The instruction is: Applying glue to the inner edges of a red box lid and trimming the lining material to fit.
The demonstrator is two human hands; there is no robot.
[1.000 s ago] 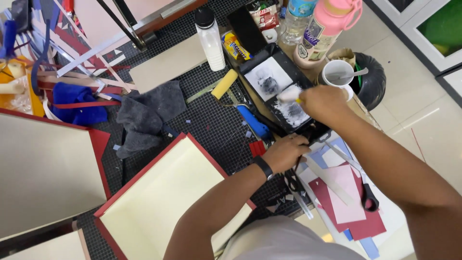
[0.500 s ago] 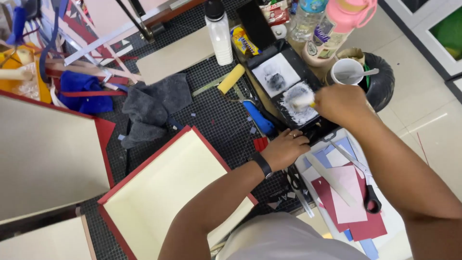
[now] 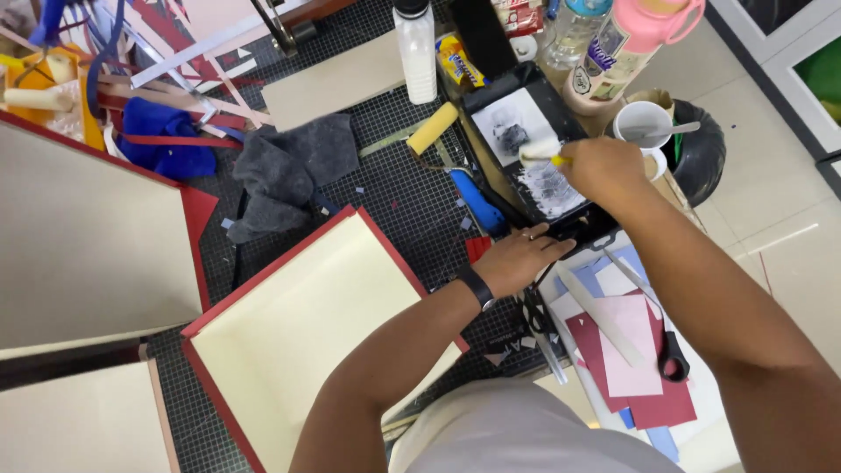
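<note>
everywhere, clutter covers the gridded cutting mat (image 3: 412, 197).

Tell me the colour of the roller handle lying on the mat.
Blue handle, with a yellow roller sleeve; head view.

Tray (image 3: 574, 229) right of board (image 3: 307, 324), cloth (image 3: 289, 171) behind board, mug (image 3: 644, 123) right of tray

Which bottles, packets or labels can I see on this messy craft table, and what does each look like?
White bottle: top centre, tall cylinder, black cap, no label showing.
Yellow packet: just right of it, small, with blue and red print.
Clear bottle: top right, printed label band.
Pink bottle: beside it, wide beige body with a picture label, pink lid.
</note>
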